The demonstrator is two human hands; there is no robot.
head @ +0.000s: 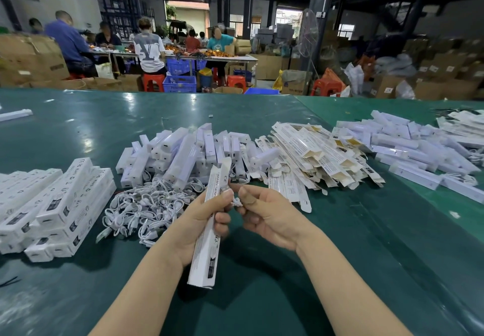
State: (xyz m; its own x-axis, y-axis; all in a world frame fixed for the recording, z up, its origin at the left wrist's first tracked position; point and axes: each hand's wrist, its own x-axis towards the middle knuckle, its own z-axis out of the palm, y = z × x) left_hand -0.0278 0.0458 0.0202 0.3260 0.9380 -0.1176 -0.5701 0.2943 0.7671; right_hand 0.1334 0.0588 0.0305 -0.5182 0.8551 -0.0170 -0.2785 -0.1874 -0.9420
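My left hand (201,220) grips a long white box (207,251). The fingers wrap its front face and the thumb lies along its upper part. The box is held above the green table (288,296), tilted, with its lower end toward me and its open flap at the far end.

My right hand (269,217) pinches a small coiled white cable (237,202) between thumb and fingertips. The cable sits just beside the box, touching or nearly touching my left thumb; I cannot tell which. Both hands are in front of me, near the middle of the table.

Other items on the table:
- A loose pile of white cables (141,210) lies just left of my left hand.
- A stack of closed white boxes (60,204) lies at the far left.
- A heap of white plastic bars (178,152) lies beyond the cable pile.
- A heap of flat, unfolded cartons (314,157) lies beyond my right hand.
- A second heap of white bars (419,152) lies farther right.

Seated people (149,47) work at other tables in the background.
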